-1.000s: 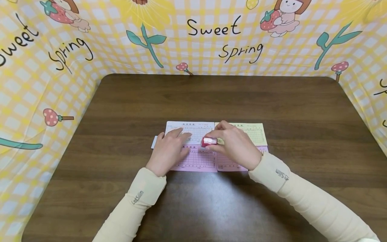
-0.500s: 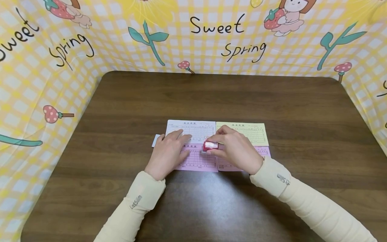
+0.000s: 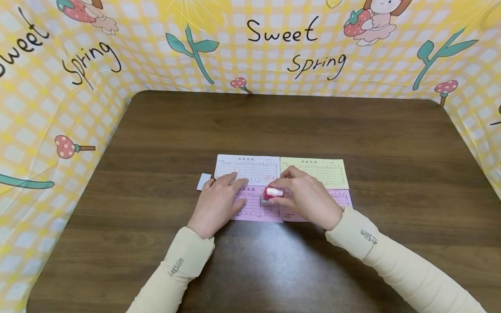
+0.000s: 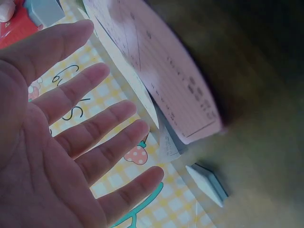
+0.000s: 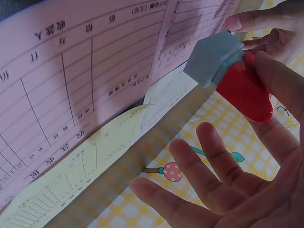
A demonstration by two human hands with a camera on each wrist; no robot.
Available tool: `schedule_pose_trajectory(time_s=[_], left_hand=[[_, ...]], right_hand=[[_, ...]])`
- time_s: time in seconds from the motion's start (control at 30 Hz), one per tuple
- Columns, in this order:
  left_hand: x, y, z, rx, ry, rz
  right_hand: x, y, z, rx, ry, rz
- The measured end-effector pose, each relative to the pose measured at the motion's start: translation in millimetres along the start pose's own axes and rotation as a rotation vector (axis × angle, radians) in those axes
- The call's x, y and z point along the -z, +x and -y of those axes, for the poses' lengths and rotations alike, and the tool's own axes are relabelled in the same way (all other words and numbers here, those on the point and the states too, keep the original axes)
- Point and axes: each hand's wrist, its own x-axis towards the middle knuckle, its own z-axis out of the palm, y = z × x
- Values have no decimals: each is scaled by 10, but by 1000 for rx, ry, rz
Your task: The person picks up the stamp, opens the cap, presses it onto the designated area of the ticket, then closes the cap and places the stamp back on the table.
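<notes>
My right hand (image 3: pixel 309 193) pinches a red stamp (image 3: pixel 274 193) with a grey lower end between thumb and index finger, over the left pink form (image 3: pixel 258 213). Whether the stamp touches the paper, I cannot tell. In the right wrist view the red handle (image 5: pixel 244 92) is between the fingertips and the other fingers are spread. My left hand (image 3: pixel 214 203) rests with loosely extended fingers across the white form (image 3: pixel 246 166) and the left pink form. A small red mark shows at the white form's lower right corner.
A yellow form (image 3: pixel 328 174) lies at the upper right, above another pink form (image 3: pixel 342 199) partly hidden by my right hand. A small white flat block (image 3: pixel 204 181) sits left of my left hand. Patterned cloth (image 3: pixel 164 65) borders the brown table (image 3: pixel 250 126).
My right hand has brought the stamp down from the white form's lower right corner to the left pink form. A red mark is now visible on the white form. The left hand stays almost still.
</notes>
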Motion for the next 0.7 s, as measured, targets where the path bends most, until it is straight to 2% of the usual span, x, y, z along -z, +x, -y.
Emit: schedule_pose_trajectory(time_s=[0.47, 0.7], left_hand=[[-55, -70, -29, -4, 15, -8], [-79, -102, -28, -7, 20, -35]], right_hand=[[-56, -85, 11, 22, 10, 5], [-101, -138, 1, 27, -3, -2]])
